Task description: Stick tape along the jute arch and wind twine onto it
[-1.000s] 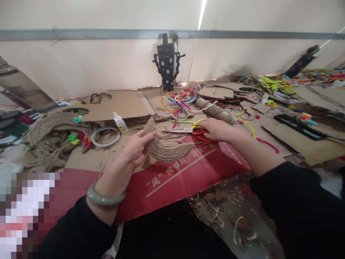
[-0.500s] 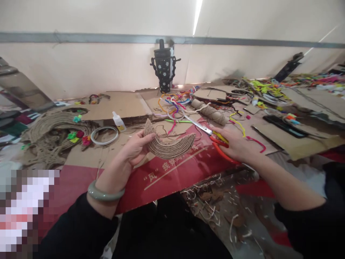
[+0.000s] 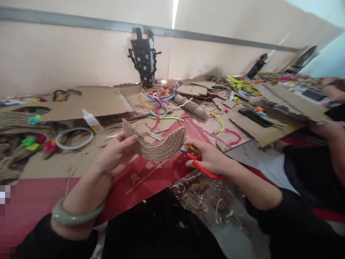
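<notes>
My left hand (image 3: 117, 153) pinches the left end of a curved, crescent-shaped piece covered in rows of brown twine (image 3: 159, 151). It is held above a red printed cardboard sheet (image 3: 145, 183). In my right hand (image 3: 211, 156) is a pair of scissors (image 3: 201, 167) with red and yellow handles. The blades pass behind the twine-covered piece, and part of them shows in its hollow. Whether the blades touch the piece or are parted I cannot tell. A thin loose strand of twine curls above the hollow.
Around the hands lie a twine roll (image 3: 191, 107), a white ring (image 3: 74, 138), a small glue bottle (image 3: 92, 121), coloured pipe cleaners (image 3: 229, 136) and a dark phone (image 3: 254, 117). A black flowered tumbler (image 3: 144, 63) stands by the wall. Another person's arm (image 3: 332, 140) is at right.
My right hand has brought the scissors left, so their blades are now behind the twine-covered piece. The camera view has turned right, and another person's arms have come into sight.
</notes>
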Demonstrator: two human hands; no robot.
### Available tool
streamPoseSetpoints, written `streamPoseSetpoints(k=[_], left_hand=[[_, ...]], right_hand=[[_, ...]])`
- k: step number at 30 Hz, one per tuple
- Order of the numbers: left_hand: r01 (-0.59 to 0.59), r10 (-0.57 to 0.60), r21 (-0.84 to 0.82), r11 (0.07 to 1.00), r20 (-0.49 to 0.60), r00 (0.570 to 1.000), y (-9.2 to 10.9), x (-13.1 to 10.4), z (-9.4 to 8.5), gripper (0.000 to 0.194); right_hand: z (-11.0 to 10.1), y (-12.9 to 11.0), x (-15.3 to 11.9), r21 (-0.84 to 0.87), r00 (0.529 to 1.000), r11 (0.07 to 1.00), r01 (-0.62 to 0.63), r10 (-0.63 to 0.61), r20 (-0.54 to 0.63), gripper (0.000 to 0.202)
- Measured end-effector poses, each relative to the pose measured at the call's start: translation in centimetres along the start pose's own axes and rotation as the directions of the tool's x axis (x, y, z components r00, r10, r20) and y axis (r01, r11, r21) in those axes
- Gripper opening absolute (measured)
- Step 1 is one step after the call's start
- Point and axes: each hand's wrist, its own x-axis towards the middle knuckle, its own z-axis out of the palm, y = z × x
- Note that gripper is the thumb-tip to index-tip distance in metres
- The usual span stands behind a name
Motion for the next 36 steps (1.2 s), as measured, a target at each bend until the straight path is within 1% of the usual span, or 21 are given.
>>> streamPoseSetpoints(k=[2,4,7,10,12,14,16,19,24,29,36], left_hand=[[0.006,-0.004,-0.032,0.999,0.037,0.999,0.0,-0.1,0.2,0.031],[0.007,-0.003,-0.056,0.998,0.070,0.998,0.0,-0.2,0.4,0.034],[-0.014,0.018,-0.052,0.999,0.080,0.997,-0.2,-0.2,0.5,0.036],[-0.033,0.039,-0.056,0.998,0.101,0.994,-0.4,-0.1,0.4,0.035],[-0.034,0.042,-0.066,0.997,0.125,0.991,-0.4,-0.1,0.4,0.031],[-0.032,0.042,-0.069,0.997,0.140,0.989,-0.5,-0.1,0.3,0.030],[-0.033,0.042,-0.065,0.997,0.140,0.989,-0.5,-0.1,0.3,0.031],[-0.045,0.051,-0.053,0.998,0.132,0.990,-0.7,0.0,0.2,0.033],[-0.064,0.066,-0.015,0.998,0.130,0.989,-0.7,0.0,0.3,0.026],[-0.046,0.044,0.028,0.999,0.083,0.996,-0.5,-0.2,0.5,0.017],[-0.030,0.029,0.012,0.999,0.070,0.997,-0.6,-0.2,0.7,0.016]], right_hand=[[0.3,-0.1,0.3,0.012,1.000,1.000,0.003,-0.003,-0.004,0.056],[0.5,-0.2,0.5,-0.045,1.000,0.999,-0.007,0.007,0.006,0.058],[0.7,0.0,0.9,-0.107,1.000,0.994,0.019,-0.017,0.013,0.061],[0.9,0.4,1.2,-0.179,0.998,0.982,0.069,-0.070,-0.003,0.053],[1.1,0.7,1.3,-0.246,0.992,0.963,0.111,-0.122,-0.030,0.045],[1.3,1.0,1.5,-0.298,0.985,0.945,0.136,-0.161,-0.059,0.042],[1.6,1.0,1.5,-0.315,0.981,0.938,0.144,-0.177,-0.078,0.043],[1.8,0.9,1.5,-0.324,0.982,0.938,0.119,-0.160,-0.100,0.045],[2.0,0.9,1.5,-0.387,0.977,0.917,0.095,-0.161,-0.142,0.052],[2.1,1.1,1.6,-0.381,0.975,0.918,0.107,-0.172,-0.140,0.051],[2.5,1.4,2.0,-0.335,0.976,0.934,0.120,-0.173,-0.132,0.053]])
